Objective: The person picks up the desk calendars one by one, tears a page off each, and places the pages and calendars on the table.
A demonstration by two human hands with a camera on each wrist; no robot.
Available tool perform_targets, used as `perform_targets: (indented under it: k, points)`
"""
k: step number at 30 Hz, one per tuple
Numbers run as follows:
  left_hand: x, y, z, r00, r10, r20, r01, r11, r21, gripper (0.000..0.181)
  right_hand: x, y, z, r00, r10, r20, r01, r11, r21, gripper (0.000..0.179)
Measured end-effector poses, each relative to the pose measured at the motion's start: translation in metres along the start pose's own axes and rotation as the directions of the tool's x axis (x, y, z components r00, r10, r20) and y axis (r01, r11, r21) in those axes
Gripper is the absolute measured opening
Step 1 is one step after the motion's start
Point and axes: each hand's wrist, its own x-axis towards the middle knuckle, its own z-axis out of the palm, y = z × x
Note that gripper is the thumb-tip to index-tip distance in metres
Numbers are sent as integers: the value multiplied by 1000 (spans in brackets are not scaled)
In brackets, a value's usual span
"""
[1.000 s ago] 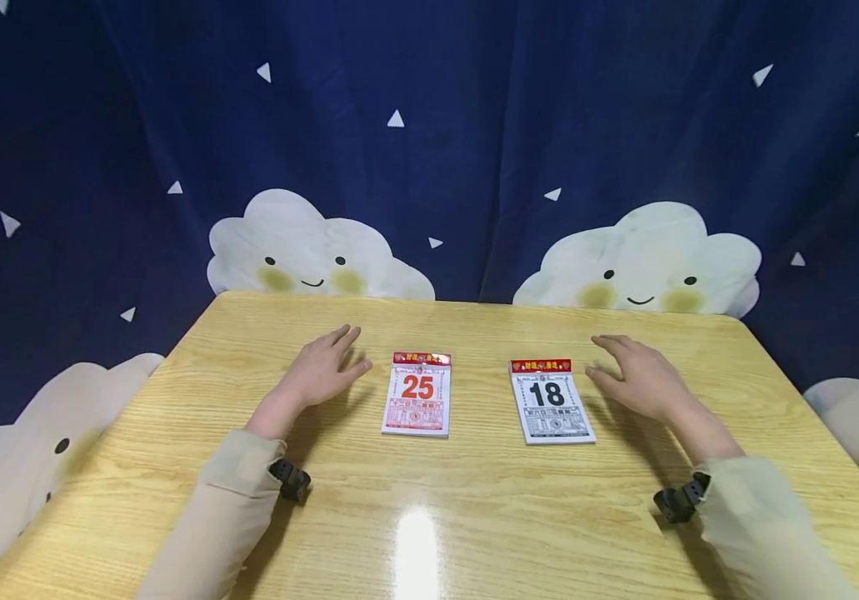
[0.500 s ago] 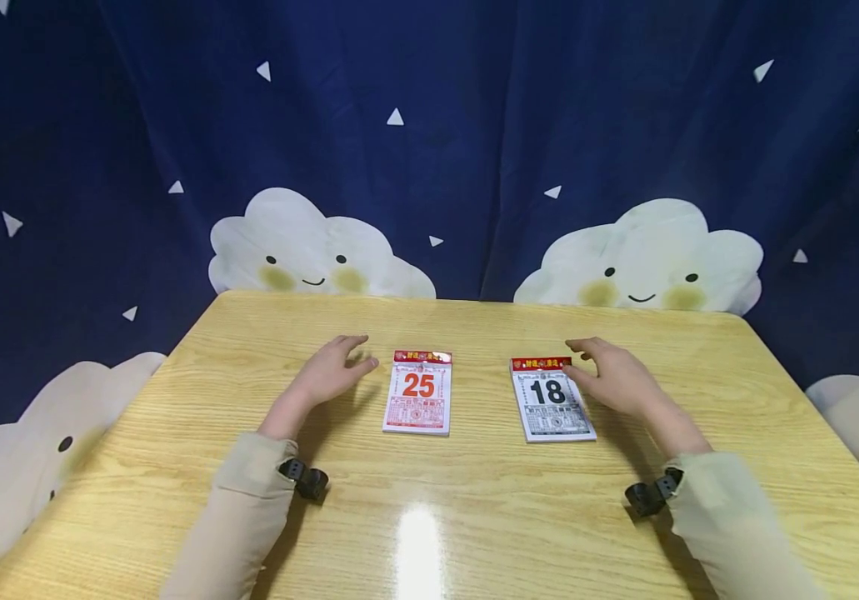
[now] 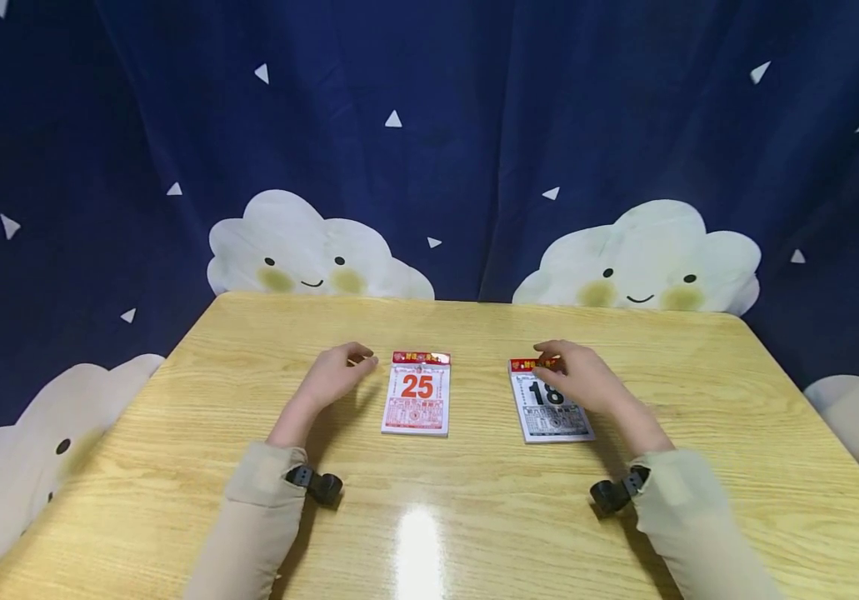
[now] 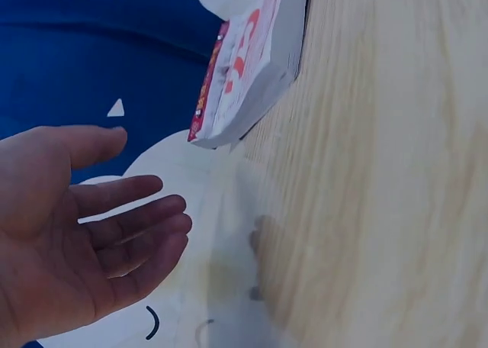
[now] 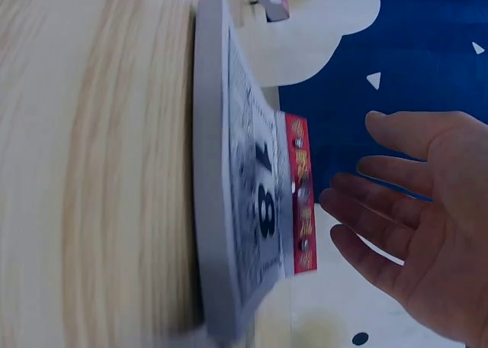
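Two calendar pads lie side by side on the table (image 3: 504, 525), a gap between them: the left calendar pad (image 3: 416, 408) and the right calendar pad (image 3: 555, 421). The left hand (image 3: 330, 377) is just left of the first, apart from it. The right hand (image 3: 581, 377) is above the second, its fingers (image 3: 549, 347) over the far end. Behind the table's far edge hangs a curtain (image 3: 444, 167).

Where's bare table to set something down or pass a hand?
Free on the table: between the 25 calendar and 18 calendar; the near stretch between the sleeves; the far strip before the curtain. Crowded: over the 18 calendar's top, by the right hand; left of the 25 calendar, by the left hand.
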Motion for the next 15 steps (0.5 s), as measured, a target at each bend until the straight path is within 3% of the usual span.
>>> perform_targets:
  k: [4, 9, 15]
  points:
    - [-1, 1, 5, 999, -52, 10, 53, 994, -91, 33, 4, -9, 5, 1000, -4, 9, 3, 1000, 31, 41]
    - [-1, 4, 12, 991, -115, 71, 130, 951, -279, 30, 8, -21, 11, 999, 10, 33, -13, 998, 65, 40]
    - [-2, 6, 19, 980, -164, 116, 195, 915, -355, 30, 13, -34, 19, 997, 27, 66, -32, 996, 82, 40]
